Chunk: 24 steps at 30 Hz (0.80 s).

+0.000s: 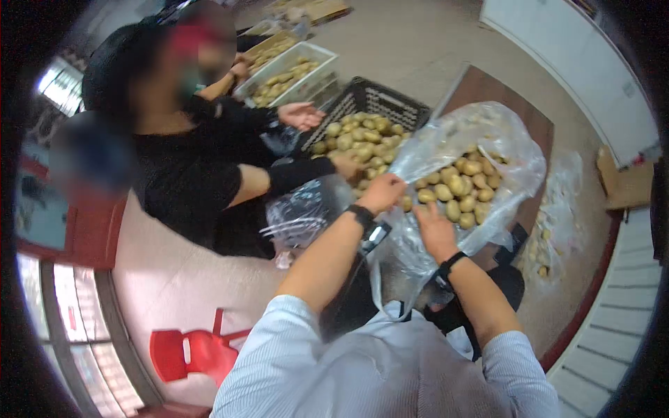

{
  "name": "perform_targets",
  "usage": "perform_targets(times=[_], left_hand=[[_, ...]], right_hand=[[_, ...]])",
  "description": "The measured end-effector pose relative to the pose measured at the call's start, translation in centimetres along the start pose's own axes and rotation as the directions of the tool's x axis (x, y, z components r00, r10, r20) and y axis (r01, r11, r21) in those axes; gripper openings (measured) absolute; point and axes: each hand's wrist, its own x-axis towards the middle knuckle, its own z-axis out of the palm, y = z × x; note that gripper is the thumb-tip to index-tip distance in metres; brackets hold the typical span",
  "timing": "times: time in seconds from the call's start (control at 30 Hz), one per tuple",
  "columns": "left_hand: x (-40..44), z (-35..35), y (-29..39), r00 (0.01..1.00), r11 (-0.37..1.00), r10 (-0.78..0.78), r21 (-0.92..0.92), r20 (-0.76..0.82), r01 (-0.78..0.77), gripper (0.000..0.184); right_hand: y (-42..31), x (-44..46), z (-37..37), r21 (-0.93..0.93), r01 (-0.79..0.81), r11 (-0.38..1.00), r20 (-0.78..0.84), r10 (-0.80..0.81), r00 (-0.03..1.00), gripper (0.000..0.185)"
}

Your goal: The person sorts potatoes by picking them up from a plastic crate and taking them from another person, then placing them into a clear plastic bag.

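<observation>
A large clear plastic bag (512,125) lies wide-mouthed in front of me, with many small round potatoes (456,185) inside. My left hand (382,194) is closed on the bag's near-left rim, fingers pinched together. Inside the near edge of the bag, my right hand (436,231) lies with fingers stretched out, at the potatoes and touching the plastic. Just left of the bag, a black crate (401,104) holds more potatoes (362,139). Another person's hand (346,167) reaches into that crate, close to my left hand.
Co-workers stand at the left; one open hand (301,115) hovers by the crate. White crates (317,52) of yellowish produce stand behind. A brown tabletop (481,87) lies under the bag. Another filled plastic bag (557,209) rests on the floor at right. A red chair (205,355) stands lower left.
</observation>
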Motion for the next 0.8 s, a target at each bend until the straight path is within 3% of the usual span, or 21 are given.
perform_targets(times=[0.07,0.2,0.3,0.33,0.4,0.53,0.6,0.73,0.8], left_hand=[[0.2,0.4,-1.2,0.996,0.994,0.067,-0.081,-0.061,-0.072,0.027],[-0.7,-0.2,-0.7,0.998,0.98,0.047,-0.194,-0.038,-0.054,0.027],[-0.6,0.0,-0.6,1.0,0.975,0.018,-0.22,-0.024,-0.023,0.028],[-0.5,0.0,-0.7,1.0,0.976,0.027,-0.216,-0.012,-0.029,0.028],[-0.5,0.1,-0.8,1.0,0.966,0.014,-0.258,-0.003,-0.015,0.029],[-0.1,0.3,-1.1,1.0,0.964,0.007,-0.267,-0.003,-0.007,0.028],[-0.1,0.4,-1.0,1.0,0.968,0.008,-0.25,0.007,-0.006,0.028],[-0.4,0.3,-0.7,1.0,0.959,-0.01,-0.284,0.004,0.011,0.027],[-0.3,0.5,-1.1,1.0,0.96,-0.014,-0.278,-0.002,0.013,0.026]], right_hand=[[-0.1,-0.5,0.4,-0.027,-0.096,0.995,0.122,0.098,0.988,0.039],[0.0,-1.2,-1.3,0.061,-0.063,0.996,0.09,0.057,0.994,0.045],[0.8,-1.4,-1.4,0.275,-0.139,0.951,0.113,0.111,0.987,0.053],[1.1,-1.6,-1.0,0.269,-0.15,0.951,0.108,0.125,0.986,0.053],[1.7,-1.6,-0.8,0.445,-0.215,0.869,0.1,0.19,0.977,0.051],[2.4,-1.6,0.1,0.531,-0.214,0.82,0.011,0.246,0.969,0.05],[2.4,-1.3,0.0,0.605,-0.317,0.731,0.095,0.329,0.94,0.05],[2.0,-0.9,-1.0,0.723,-0.347,0.597,0.151,0.354,0.923,0.051],[2.2,-0.7,-1.0,0.743,-0.451,0.494,0.273,0.392,0.879,0.057]])
